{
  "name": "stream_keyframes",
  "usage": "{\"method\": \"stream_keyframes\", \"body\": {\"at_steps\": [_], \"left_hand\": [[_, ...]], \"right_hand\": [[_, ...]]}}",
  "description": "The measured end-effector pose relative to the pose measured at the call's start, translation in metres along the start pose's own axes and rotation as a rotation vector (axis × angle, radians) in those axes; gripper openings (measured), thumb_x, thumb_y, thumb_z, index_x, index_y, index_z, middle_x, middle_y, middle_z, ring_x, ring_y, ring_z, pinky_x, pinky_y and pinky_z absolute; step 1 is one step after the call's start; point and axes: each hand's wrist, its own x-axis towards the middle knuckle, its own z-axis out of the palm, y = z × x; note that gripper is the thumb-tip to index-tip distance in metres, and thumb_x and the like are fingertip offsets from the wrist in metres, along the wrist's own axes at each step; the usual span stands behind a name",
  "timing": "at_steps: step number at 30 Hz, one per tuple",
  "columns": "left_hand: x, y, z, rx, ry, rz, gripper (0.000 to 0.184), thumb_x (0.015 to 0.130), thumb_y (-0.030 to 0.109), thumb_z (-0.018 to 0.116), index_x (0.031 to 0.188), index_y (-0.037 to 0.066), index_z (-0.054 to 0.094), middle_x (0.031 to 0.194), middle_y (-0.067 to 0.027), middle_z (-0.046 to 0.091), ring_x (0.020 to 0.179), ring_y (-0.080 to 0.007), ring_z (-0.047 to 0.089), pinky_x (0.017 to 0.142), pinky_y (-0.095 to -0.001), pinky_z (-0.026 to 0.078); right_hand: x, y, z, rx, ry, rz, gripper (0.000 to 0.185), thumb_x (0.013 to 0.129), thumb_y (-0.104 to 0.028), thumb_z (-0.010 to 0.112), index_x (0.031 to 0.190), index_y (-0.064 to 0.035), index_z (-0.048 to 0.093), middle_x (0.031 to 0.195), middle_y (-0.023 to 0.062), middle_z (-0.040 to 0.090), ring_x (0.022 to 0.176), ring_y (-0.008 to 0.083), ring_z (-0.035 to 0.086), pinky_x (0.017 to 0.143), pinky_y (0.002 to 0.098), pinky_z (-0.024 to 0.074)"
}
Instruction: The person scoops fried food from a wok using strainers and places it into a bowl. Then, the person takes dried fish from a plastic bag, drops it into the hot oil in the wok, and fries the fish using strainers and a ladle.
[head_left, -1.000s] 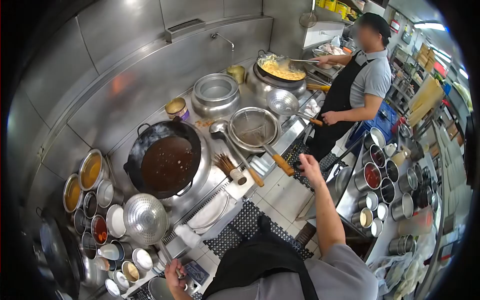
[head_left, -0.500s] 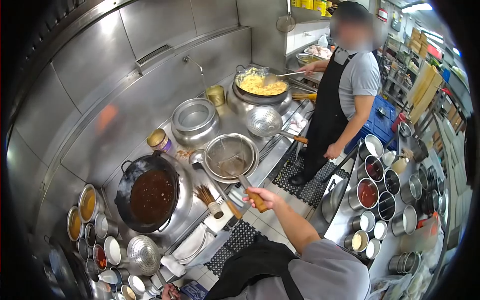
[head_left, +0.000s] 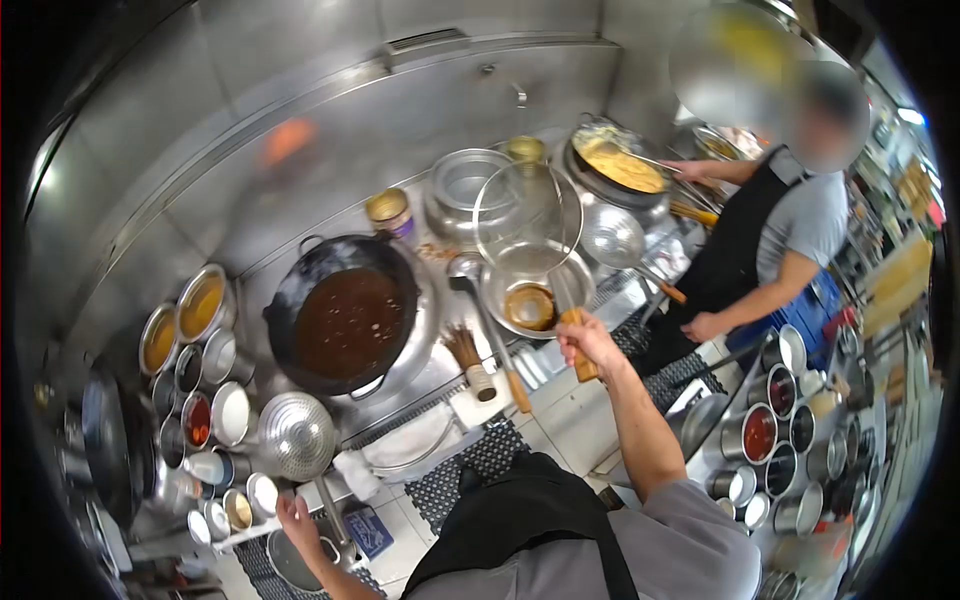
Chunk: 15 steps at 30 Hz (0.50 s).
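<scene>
My right hand [head_left: 592,345] is wrapped round the wooden handle of a fine mesh strainer [head_left: 520,215], which is raised and smeared by motion. Under it sits a metal bowl [head_left: 493,298] with a brown, round-rimmed piece inside. Low on the left, my left hand [head_left: 296,522] has its fingers apart and holds nothing. It is left of the handle of a perforated skimmer [head_left: 297,436] and above a metal pot [head_left: 290,572] at floor level. A black wok [head_left: 290,335] holding dark brown liquid stands between the hands, further back.
A ladle [head_left: 488,330] and a bamboo brush [head_left: 468,365] lie by the counter edge. Seasoning containers [head_left: 233,413] crowd the left. On the right, a co-worker [head_left: 740,240] stirs yellow food in another wok [head_left: 615,172]. A second skimmer [head_left: 612,238] lies near them.
The strainer has risen off the bowl in my right hand. My left hand has come off the skimmer's handle and moved up and left. The view has swung, shifting the scene rightward.
</scene>
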Motion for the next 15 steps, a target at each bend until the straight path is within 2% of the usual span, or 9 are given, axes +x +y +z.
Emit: {"method": "stream_keyframes", "body": {"at_steps": [1,3,5,6,8,9,12,14,15], "left_hand": [[0.004,-0.001,0.000,0.059,0.033,0.077,0.053,0.096,0.020,0.066,0.138,-0.003,0.045,0.127,-0.0192,0.055,0.109,-0.0256,0.060,0.093,-0.0368,0.049],[-0.003,0.042,0.003,0.076,0.083,0.104,0.048,0.096,0.017,0.066,0.135,-0.004,0.048,0.123,-0.0188,0.057,0.108,-0.0259,0.059,0.092,-0.0375,0.050],[-0.008,0.059,-0.001,0.077,0.091,0.099,0.044,0.096,0.014,0.064,0.132,-0.005,0.049,0.123,-0.0181,0.057,0.110,-0.0255,0.057,0.090,-0.0377,0.051],[-0.011,0.061,-0.006,0.033,0.090,0.095,0.043,0.096,0.013,0.064,0.133,-0.005,0.049,0.124,-0.0176,0.056,0.111,-0.0254,0.056,0.090,-0.0375,0.051],[-0.019,0.054,-0.011,-0.066,0.136,0.107,0.043,0.096,0.011,0.063,0.134,-0.004,0.049,0.126,-0.0161,0.055,0.114,-0.0251,0.055,0.089,-0.0368,0.052],[-0.025,0.050,-0.016,-0.030,0.142,0.083,0.043,0.096,0.011,0.062,0.134,-0.004,0.049,0.126,-0.0161,0.055,0.114,-0.0251,0.055,0.089,-0.0362,0.052],[-0.044,0.054,-0.035,0.039,0.172,0.038,0.042,0.096,0.009,0.062,0.134,-0.004,0.049,0.125,-0.0165,0.055,0.115,-0.0255,0.055,0.086,-0.0343,0.053],[-0.051,0.047,-0.046,0.049,0.188,0.034,0.042,0.096,0.008,0.061,0.134,-0.003,0.049,0.126,-0.0162,0.055,0.114,-0.0259,0.057,0.083,-0.0340,0.053],[-0.053,0.046,-0.051,0.065,0.177,0.016,0.043,0.096,0.010,0.061,0.136,-0.002,0.048,0.130,-0.0151,0.054,0.115,-0.0253,0.056,0.089,-0.0342,0.051]], "right_hand": [[0.010,-0.009,0.015,0.012,-0.005,-0.003,0.016,0.088,-0.006,0.061,0.100,-0.0061,0.050,0.067,0.0049,0.056,0.045,0.0125,0.052,0.038,0.0299,0.0452],[0.041,-0.020,0.040,-0.188,-0.007,-0.096,0.037,0.085,-0.006,0.060,0.121,-0.0036,0.052,0.067,0.0048,0.057,0.043,0.0116,0.051,0.037,0.0294,0.0430],[0.068,-0.036,0.075,-0.473,0.080,-0.174,0.066,0.082,-0.008,0.059,0.145,-0.0050,0.041,0.079,0.0134,0.066,0.056,0.0230,0.064,0.050,0.0367,0.0516],[0.113,-0.019,0.077,-0.774,0.124,-0.385,0.081,0.081,-0.010,0.060,0.155,-0.0088,0.027,0.098,0.0253,0.069,0.084,0.0379,0.070,0.074,0.0452,0.0547],[0.123,-0.047,0.129,-0.921,0.188,-0.454,0.079,0.081,-0.011,0.060,0.153,-0.0099,0.030,0.111,0.0319,0.065,0.105,0.0462,0.063,0.094,0.0486,0.0486],[0.153,-0.038,0.140,-0.960,0.203,-0.575,0.076,0.082,-0.011,0.059,0.153,-0.0120,0.031,0.109,0.0336,0.064,0.102,0.0478,0.063,0.092,0.0520,0.0489],[0.173,-0.056,0.198,-1.181,0.228,-0.381,0.077,0.083,-0.012,0.057,0.155,-0.0151,0.027,0.112,0.0339,0.064,0.105,0.0498,0.062,0.095,0.0534,0.0483],[0.201,-0.040,0.213,-1.232,0.216,-0.367,0.076,0.085,-0.013,0.056,0.155,-0.0152,0.025,0.116,0.0338,0.063,0.108,0.0499,0.061,0.097,0.0533,0.0481],[0.219,-0.032,0.217,-1.260,0.189,-0.309,0.072,0.087,-0.014,0.053,0.154,-0.0135,0.028,0.118,0.0337,0.062,0.111,0.0483,0.061,0.098,0.0518,0.0484]]}}
